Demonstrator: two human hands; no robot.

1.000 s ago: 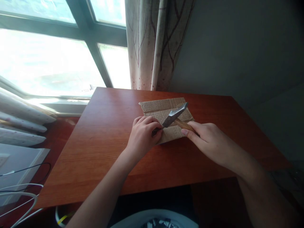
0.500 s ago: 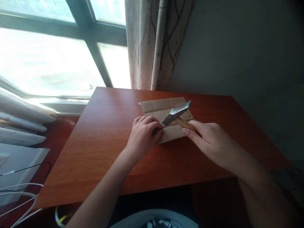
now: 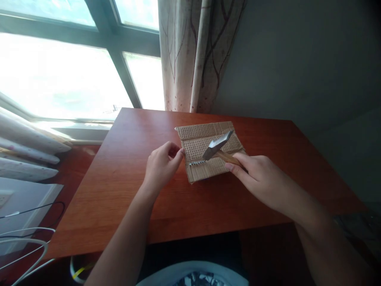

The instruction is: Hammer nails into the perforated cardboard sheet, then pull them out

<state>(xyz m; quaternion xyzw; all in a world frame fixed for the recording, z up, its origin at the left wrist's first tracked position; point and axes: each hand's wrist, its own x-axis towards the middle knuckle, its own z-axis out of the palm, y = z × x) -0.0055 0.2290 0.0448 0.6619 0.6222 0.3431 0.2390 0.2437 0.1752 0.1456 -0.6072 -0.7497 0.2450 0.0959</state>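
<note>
A piece of cardboard (image 3: 208, 172) punched with many small holes lies on the wooden table. A short row of small shiny nails (image 3: 197, 163) stands along its near fold. My right hand (image 3: 253, 169) is closed around the wooden handle of a hammer (image 3: 218, 145). The metal head hovers low over the right end of the nail row, where one nail shows just below it; whether they touch I cannot tell. My left hand (image 3: 162, 165) is closed at the cardboard's left edge, thumb and forefinger together on the edge.
The brown table (image 3: 125, 190) extends around the cardboard on all sides. Behind it hang patterned curtains (image 3: 184, 59) beside a bright window (image 3: 59, 79). White cables (image 3: 26, 246) loop at the lower left. A pale rounded rim (image 3: 190, 267) shows at the bottom, below the table's front edge.
My left hand has moved left, from beside the hammer head to the cardboard's left edge, uncovering the row of nails. The hammer has come down slightly and shifted a little left.
</note>
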